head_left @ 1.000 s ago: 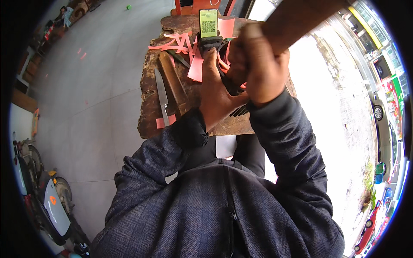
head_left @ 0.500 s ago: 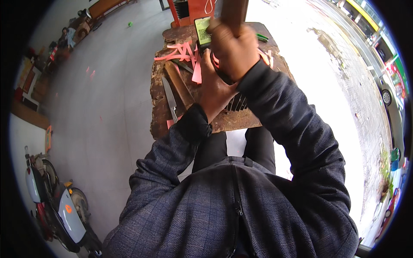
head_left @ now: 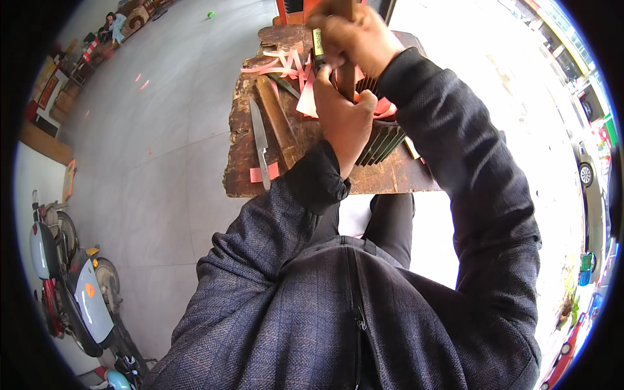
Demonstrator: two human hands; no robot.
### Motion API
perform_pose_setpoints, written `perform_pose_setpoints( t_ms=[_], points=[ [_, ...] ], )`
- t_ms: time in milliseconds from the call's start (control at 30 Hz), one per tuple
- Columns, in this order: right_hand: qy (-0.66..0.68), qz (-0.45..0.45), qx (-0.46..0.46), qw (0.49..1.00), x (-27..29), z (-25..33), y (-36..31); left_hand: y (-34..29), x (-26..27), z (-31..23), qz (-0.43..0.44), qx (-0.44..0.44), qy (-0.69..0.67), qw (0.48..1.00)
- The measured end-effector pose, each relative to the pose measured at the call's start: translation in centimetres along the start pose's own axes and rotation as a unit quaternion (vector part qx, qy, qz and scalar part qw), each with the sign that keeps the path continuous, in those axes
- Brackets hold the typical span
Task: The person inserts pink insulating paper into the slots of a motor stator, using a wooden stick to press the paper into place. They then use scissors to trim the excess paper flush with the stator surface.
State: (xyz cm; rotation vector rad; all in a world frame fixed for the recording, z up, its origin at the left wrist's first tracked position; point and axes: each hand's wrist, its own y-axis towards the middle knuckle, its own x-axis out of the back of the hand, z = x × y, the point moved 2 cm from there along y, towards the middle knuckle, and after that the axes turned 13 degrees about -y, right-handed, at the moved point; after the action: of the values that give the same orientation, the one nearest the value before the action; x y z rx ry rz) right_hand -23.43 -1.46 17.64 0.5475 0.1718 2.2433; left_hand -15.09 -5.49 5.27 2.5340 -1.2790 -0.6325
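My right hand (head_left: pixel 364 40) is closed around an upright brown wooden bar (head_left: pixel 347 81) above the far part of a worn wooden table. My left hand (head_left: pixel 344 120) is lower and nearer, its thumb and fingers on either side of the bar's lower end. Exactly what the bar's tip rests on is hidden by the hands. Right beside my left hand sits a dark slatted piece (head_left: pixel 382 144) with parallel ribs. Pink strips (head_left: pixel 286 64) lie in a loose pile to the left of the hands, and more pink material (head_left: pixel 385 108) shows on the slatted piece.
On the table's (head_left: pixel 242 159) left side lie a knife (head_left: pixel 260 140), a long wooden stick (head_left: pixel 276 117) and a small pink piece (head_left: pixel 264 173). A phone (head_left: pixel 318 44) stands behind the hands. Scooters (head_left: pixel 84 292) are parked on the floor at left; a street runs along the right.
My right hand has risen slightly and moved right, and more of the wooden bar shows below it. My left hand has shifted right and nearer; the view has shifted too.
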Motion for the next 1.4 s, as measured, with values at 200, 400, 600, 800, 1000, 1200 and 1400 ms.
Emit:
perform_pose_setpoints(
  t_ms=[200, 400, 600, 800, 1000, 1200, 1400],
  points=[
    [0.118, 0.008, 0.016, 0.993, 1.7, -2.3, 1.9, -0.2, 0.4, -1.0, 0.013, -0.001, 0.016, 1.0],
    [-0.048, -0.05, 0.087, 0.994, 0.2, -1.2, 0.7, -0.5, 0.6, -1.0, 0.016, 0.012, -0.082, 0.996],
    [0.126, -0.146, 0.063, 0.979, 1.7, -1.3, -1.6, -0.2, 0.4, 0.7, 0.008, -0.046, -0.06, 0.997],
    [-0.45, -0.113, 0.278, 0.841, -5.2, 1.9, 0.0, 0.2, 0.0, 0.8, -0.004, -0.038, -0.046, 0.998],
    [-0.439, -0.101, 0.301, 0.84, -5.0, 1.7, -0.3, 0.6, 0.0, 0.5, -0.001, -0.024, -0.03, 0.999],
    [-0.03, -0.18, 0.062, 0.981, 1.1, 0.1, -0.2, 1.6, 0.5, 0.2, 0.001, 0.011, -0.024, 1.0],
    [-0.428, -0.222, 0.239, 0.843, -3.7, -0.4, 2.2, 2.4, 0.2, 0.9, 0.023, -0.157, 0.042, 0.986]
  ],
)
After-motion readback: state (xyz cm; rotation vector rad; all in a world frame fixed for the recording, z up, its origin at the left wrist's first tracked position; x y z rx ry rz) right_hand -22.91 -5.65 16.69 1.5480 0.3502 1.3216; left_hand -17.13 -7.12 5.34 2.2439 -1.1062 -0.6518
